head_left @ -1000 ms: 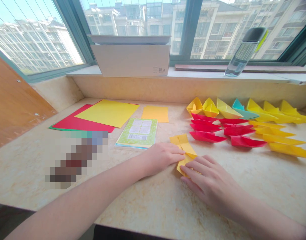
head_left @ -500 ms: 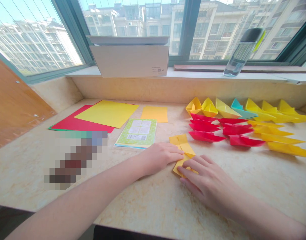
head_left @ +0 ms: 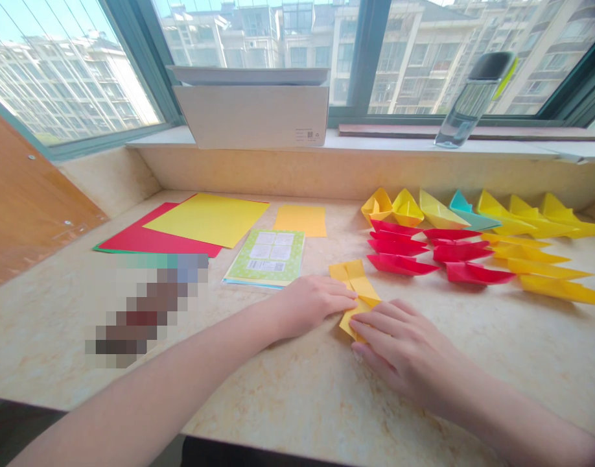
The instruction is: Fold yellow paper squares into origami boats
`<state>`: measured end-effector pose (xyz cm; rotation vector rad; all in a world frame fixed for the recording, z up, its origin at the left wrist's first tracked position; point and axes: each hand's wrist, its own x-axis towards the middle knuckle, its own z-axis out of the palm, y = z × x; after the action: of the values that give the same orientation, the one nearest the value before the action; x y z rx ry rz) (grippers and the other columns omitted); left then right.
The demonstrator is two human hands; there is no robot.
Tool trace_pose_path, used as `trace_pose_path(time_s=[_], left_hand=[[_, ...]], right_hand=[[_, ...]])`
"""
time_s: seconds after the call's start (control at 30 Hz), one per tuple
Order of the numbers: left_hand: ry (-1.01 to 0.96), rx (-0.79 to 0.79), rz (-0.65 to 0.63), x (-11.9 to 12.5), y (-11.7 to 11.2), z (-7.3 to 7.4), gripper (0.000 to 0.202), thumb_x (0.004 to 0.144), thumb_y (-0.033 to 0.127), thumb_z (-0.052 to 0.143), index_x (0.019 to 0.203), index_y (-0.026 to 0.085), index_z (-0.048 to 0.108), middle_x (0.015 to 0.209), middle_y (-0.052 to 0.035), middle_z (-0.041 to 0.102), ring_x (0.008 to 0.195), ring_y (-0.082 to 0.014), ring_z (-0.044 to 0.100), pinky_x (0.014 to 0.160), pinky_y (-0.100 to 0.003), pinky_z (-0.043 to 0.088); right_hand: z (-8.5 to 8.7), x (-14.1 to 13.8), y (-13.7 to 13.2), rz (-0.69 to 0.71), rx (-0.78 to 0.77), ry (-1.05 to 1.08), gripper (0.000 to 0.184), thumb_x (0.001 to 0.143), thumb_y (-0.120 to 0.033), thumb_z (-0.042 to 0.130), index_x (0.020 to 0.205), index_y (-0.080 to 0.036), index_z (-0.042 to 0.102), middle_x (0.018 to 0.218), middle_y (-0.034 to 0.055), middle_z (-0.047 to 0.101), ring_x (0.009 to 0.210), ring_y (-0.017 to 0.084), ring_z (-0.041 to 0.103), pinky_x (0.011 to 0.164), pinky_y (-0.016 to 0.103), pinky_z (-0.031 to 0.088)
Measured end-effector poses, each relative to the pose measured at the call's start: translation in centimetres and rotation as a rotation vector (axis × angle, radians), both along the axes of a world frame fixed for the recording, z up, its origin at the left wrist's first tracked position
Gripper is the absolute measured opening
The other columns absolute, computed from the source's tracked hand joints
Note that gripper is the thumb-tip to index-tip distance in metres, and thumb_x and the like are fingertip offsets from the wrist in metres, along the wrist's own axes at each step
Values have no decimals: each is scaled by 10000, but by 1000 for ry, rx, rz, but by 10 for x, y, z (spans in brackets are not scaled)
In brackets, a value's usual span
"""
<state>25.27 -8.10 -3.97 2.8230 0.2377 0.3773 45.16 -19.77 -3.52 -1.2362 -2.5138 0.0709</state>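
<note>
A folded yellow-orange sheet of paper (head_left: 354, 279) lies on the counter between my hands, with crease lines and a raised flap in its middle. My left hand (head_left: 313, 303) rests flat, its fingers stretched out and their tips pressing on the paper's left edge. From the right, my right hand (head_left: 397, 340) grips the near part of the paper, fingers together on top and the thumb by the lower edge. Those fingers cover much of the near right part.
Rows of folded paper boats, yellow, teal and red (head_left: 479, 274), stand to the right. Flat yellow (head_left: 207, 219) and red sheets (head_left: 156, 233), an orange square (head_left: 300, 220) and a green patterned packet (head_left: 268, 256) lie left. A white box (head_left: 253, 117) and water bottle (head_left: 465, 107) occupy the sill.
My right hand's fingers have shifted slightly right along the near part of the paper, uncovering some of its lower left. My left hand stays in place.
</note>
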Motion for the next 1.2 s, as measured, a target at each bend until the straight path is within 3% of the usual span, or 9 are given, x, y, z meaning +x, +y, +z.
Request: trace_pose_path(time_s=[0.13,0.33,0.6,0.77,1.2], left_hand=[[-14,-29,47,-1,0,0,313,950,137,496,1235,166,621,1278,-78,654,1195,-200,597,1040,-321,455],[-12,-64,164,-3,5,-5,355,915,66,492,1227,169,627,1309,-88,631,1168,-188,620,1005,-298,487],[-29,-3,74,-2,6,-5,289,926,87,483,1117,163,685,1214,-71,686,1134,-183,629,1003,-303,484],[-44,98,41,-1,7,-2,253,898,77,518,1059,138,703,1180,-101,697,1173,-226,595,1043,-378,455],[-11,-2,103,-4,10,-7,300,910,85,503,1140,165,678,1226,-75,685,1203,-195,600,1040,-331,471]], right_hand=[[2,0,-1,3,-10,-10,150,973,-247,512,978,-186,650,938,41,697,858,215,618,800,393,417],[1,1,-1,3,-8,-16,157,970,-245,517,1034,-192,651,987,60,698,912,224,624,823,400,424],[3,1,-1,10,-17,-36,199,969,-234,508,1124,-196,626,998,68,682,921,226,620,818,400,449],[2,0,-1,8,-17,-31,201,967,-232,510,1127,-192,626,991,71,683,909,225,620,815,399,456],[0,-1,-2,6,-2,-31,184,971,-227,495,1078,-175,635,1017,90,685,912,236,625,791,401,473]])
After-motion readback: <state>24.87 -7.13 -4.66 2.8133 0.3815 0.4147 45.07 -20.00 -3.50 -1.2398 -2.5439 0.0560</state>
